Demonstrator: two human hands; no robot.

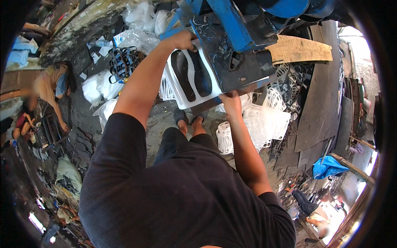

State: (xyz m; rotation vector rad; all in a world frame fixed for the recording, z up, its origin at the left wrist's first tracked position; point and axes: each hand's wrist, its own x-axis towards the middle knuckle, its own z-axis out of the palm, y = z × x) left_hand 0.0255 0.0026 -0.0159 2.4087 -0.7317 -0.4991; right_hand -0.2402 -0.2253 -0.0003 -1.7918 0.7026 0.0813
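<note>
With the left hand [184, 40] closed on the far edge and the right hand [230, 100] gripping the near edge, keep the white plastic panel [186, 78] level against the blue machine [231, 37].

White plastic panel [191, 78] upper part hidden under blue machine [231, 39]; right hand [230, 101] fingertips tucked beneath.

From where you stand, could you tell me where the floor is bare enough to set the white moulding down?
Bare concrete lies around the feet, between the black parts and the stacked white mouldings. Right of that stack, dark boards lie flat. The rest is crowded with bags and plastic parts.
</note>
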